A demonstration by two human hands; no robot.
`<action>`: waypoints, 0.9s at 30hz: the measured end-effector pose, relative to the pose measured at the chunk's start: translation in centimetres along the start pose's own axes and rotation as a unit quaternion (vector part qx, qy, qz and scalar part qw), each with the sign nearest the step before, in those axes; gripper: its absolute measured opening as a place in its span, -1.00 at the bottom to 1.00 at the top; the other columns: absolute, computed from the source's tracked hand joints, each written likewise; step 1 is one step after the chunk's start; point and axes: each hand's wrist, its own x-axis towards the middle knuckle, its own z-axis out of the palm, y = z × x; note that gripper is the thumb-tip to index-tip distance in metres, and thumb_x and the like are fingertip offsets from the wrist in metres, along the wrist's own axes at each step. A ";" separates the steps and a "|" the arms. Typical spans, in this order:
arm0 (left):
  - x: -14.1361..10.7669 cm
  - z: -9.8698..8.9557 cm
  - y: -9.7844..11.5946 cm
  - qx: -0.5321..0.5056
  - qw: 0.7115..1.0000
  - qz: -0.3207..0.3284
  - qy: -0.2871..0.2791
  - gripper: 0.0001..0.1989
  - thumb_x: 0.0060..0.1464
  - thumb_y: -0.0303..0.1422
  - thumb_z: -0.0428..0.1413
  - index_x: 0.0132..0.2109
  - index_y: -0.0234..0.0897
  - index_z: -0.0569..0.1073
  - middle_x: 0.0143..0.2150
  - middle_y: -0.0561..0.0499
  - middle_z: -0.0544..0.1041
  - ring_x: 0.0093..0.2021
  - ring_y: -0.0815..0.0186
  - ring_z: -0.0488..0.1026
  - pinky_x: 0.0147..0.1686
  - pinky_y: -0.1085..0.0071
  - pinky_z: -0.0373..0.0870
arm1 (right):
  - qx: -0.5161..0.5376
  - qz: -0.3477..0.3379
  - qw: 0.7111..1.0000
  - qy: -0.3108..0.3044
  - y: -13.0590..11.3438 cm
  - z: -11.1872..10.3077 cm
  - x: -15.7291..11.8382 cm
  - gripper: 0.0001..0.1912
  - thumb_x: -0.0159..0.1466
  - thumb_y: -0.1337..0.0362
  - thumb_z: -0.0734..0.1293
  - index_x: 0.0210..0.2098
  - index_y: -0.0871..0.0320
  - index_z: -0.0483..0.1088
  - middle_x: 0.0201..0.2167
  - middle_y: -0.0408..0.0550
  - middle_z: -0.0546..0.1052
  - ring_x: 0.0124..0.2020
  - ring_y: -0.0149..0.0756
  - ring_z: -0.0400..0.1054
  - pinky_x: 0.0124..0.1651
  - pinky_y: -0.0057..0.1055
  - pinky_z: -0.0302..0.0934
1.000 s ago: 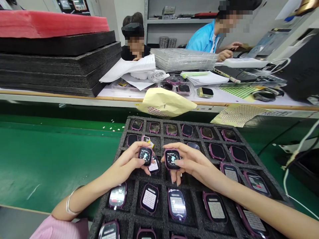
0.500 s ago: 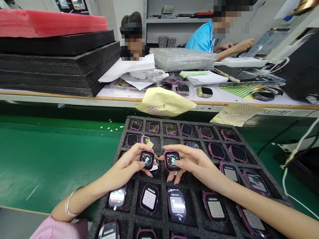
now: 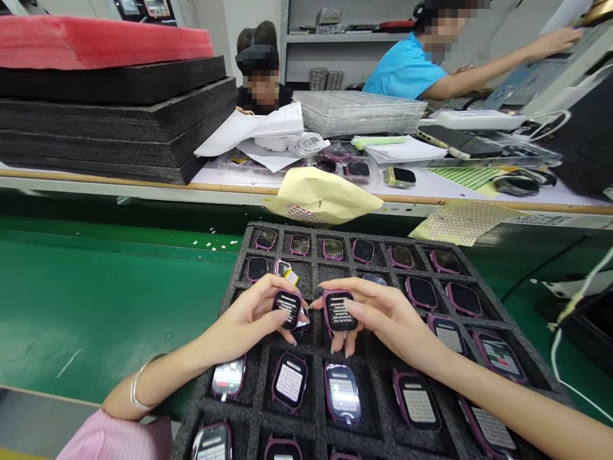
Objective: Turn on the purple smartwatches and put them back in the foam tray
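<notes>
My left hand (image 3: pixel 258 313) holds a purple-framed watch (image 3: pixel 287 309), its thumb on the lit screen. A second purple-framed watch (image 3: pixel 340 311) is gripped in my right hand (image 3: pixel 378 313), with that thumb also on the glass. Both screens show lines of white text on black. Beneath them lies a black foam tray (image 3: pixel 309 345) whose compartments hold several purple watches, some dark, some lit with a pale grid, such as one watch (image 3: pixel 290 381) below my left hand. A yellow piece (image 3: pixel 291 276) shows with an open watch frame behind my left hand.
A stack of black foam trays (image 3: pixel 110 134) topped by red foam (image 3: pixel 105 43) stands on the shelf at left. Clear plastic trays (image 3: pixel 357 114), papers and cables lie behind. A yellow bag (image 3: pixel 325 198) hangs over the shelf edge. Two people are beyond.
Both held watch screens have switched from a dial-like picture to lines of text. The person in blue has stretched an arm out to the right. The view has shifted slightly.
</notes>
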 end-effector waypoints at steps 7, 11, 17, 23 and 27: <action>0.2 0.0 -0.2 -0.011 1.000 0.016 0.016 -0.85 0.18 -0.46 0.09 -0.09 -0.26 0.36 -0.12 -0.03 0.41 -0.21 0.33 0.46 -0.38 0.48 0.57 | 0.008 -0.010 1.000 -0.004 0.3 -0.4 0.1 -0.73 0.37 0.18 0.28 0.02 0.13 0.39 -0.08 0.10 0.50 -0.46 -0.20 0.54 -0.51 -0.42 0.46; 0.2 -0.1 -0.3 -0.021 0.999 0.021 0.018 -0.86 0.17 -0.46 0.10 -0.10 -0.27 0.36 -0.15 -0.03 0.42 -0.22 0.31 0.47 -0.41 0.46 0.58 | 0.005 -0.013 1.000 -0.002 0.3 -0.3 0.1 -0.73 0.38 0.18 0.27 0.03 0.13 0.38 -0.09 0.11 0.50 -0.47 -0.20 0.54 -0.52 -0.42 0.45; 0.1 -0.1 -0.3 -0.035 0.999 0.023 0.011 -0.86 0.18 -0.47 0.09 -0.10 -0.28 0.36 -0.14 -0.04 0.43 -0.24 0.32 0.48 -0.41 0.47 0.57 | -0.034 -0.010 0.999 0.004 -0.3 -0.1 0.1 -0.53 0.25 0.30 0.40 0.11 0.11 0.25 -0.04 0.11 0.44 -0.37 -0.20 0.53 -0.36 -0.35 0.46; 0.1 0.1 -0.2 -0.033 0.999 0.027 0.017 -0.71 0.06 -0.55 0.18 -0.09 -0.24 0.32 -0.11 -0.03 0.41 -0.19 0.32 0.45 -0.35 0.46 0.56 | -0.367 -0.062 0.922 0.102 0.0 -3.1 1.9 -0.45 0.19 0.17 0.41 0.12 0.19 0.27 -0.24 0.04 0.49 -0.33 -0.11 0.47 -0.20 -0.13 0.41; 0.0 0.2 -0.1 -0.018 0.999 0.021 0.019 -0.74 0.08 -0.54 0.16 -0.10 -0.26 0.31 -0.13 -0.03 0.40 -0.22 0.34 0.45 -0.38 0.48 0.53 | -0.594 -0.118 0.795 0.041 -0.6 -5.2 2.5 -0.49 0.21 0.06 0.37 0.06 0.22 0.40 -0.09 0.14 0.40 -0.05 0.02 0.35 0.02 -0.07 0.27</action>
